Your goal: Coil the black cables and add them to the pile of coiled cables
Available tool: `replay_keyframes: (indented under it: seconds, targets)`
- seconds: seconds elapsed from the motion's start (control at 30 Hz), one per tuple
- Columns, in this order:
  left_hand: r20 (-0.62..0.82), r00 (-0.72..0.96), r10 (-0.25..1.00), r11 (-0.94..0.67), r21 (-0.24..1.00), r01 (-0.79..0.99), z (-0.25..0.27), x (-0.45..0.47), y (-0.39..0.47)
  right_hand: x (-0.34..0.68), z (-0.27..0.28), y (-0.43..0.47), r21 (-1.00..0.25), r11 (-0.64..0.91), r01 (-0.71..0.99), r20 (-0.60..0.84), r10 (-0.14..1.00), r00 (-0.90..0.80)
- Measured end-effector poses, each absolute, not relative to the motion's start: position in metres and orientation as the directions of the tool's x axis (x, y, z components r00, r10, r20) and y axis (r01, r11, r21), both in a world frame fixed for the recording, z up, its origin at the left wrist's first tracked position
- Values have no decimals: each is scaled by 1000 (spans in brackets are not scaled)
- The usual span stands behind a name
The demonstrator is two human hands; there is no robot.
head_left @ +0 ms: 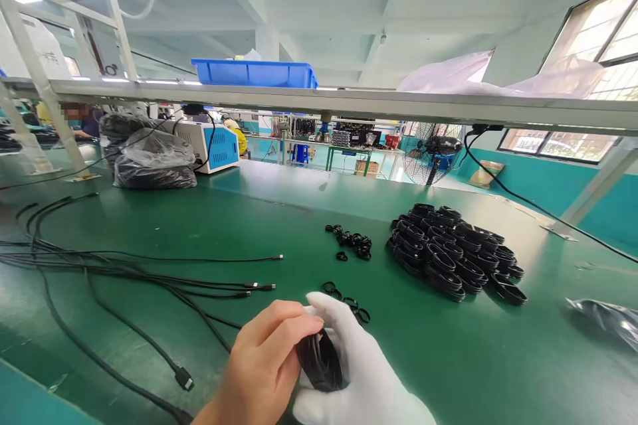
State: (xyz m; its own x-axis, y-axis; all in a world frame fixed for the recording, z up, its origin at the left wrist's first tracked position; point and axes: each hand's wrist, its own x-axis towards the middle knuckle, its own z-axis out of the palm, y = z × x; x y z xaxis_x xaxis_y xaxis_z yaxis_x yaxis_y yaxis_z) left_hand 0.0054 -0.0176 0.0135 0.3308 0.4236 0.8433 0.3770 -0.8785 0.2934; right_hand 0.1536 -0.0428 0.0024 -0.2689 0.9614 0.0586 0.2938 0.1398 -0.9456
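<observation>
A coiled black cable (319, 362) is held between my two hands at the front of the table. My bare left hand (272, 355) grips the coil from the left, its fingertips over the top. My right hand (356, 365), in a white glove, wraps round the coil from the right. Just behind my hands lie several small black rings (350, 302), and more black rings (356, 244) sit farther back. Loose black cables (144, 272) with plugs stretch over the left side, one thick plug (183, 377) lying near my left hand.
A pile of coiled black cables (448, 252) stands on the green table (239, 219) to the right. A plastic bag (605, 319) lies at the right edge. Filled bags (154, 159) and a blue-white machine (214, 146) stand back left. A shelf (349, 98) with a blue tray (254, 73) crosses above.
</observation>
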Motion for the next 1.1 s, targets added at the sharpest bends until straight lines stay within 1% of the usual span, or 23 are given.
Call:
replay_keyframes:
  seconds: [0.03,0.1,0.23,0.33,0.4,0.47,0.5,0.57,0.6,0.63,0.73,0.83,0.97,1.1]
  targets:
    - [854,323,408,-879,272,392,15,5,-18,153,1,-44,-936,182,302,109,964,-243]
    - [845,319,430,-861,277,426,19,5,-21,153,0,-46,-922,230,311,164,961,-225]
    - [778,338,530,-804,335,491,21,3,-25,153,-2,-46,-946,171,274,110,968,-224]
    - [742,345,575,-783,376,496,20,2,-24,152,-3,-46,-962,144,232,101,977,-186]
    - [708,338,620,-753,418,508,19,2,-23,150,-2,-45,-979,112,170,86,984,-155]
    - [666,325,671,-716,471,515,20,3,-21,147,0,-43,-999,24,21,21,990,-142]
    - [639,322,699,-695,502,515,20,3,-20,146,1,-42,-995,-50,-85,-34,984,-177]
    - [577,323,750,-651,559,514,20,4,-20,146,1,-39,-931,-224,-290,-124,937,-327]
    - [541,331,773,-628,580,518,20,5,-19,146,-1,-37,-885,-304,-353,-148,902,-405]
    - [502,340,796,-603,599,527,20,6,-19,147,-4,-35,-847,-368,-382,-166,868,-468]
    - [369,344,863,-504,657,561,21,9,-17,150,-15,-32,-793,-476,-381,-223,808,-545]
    - [268,315,910,-407,721,561,22,8,-13,154,-21,-31,-753,-516,-408,-197,768,-609]
    - [228,308,924,-363,781,509,23,5,-9,157,-22,-31,-679,-561,-474,-130,727,-675]
    - [203,302,931,-333,811,481,19,4,-7,155,-29,-29,-649,-633,-423,-180,668,-722]
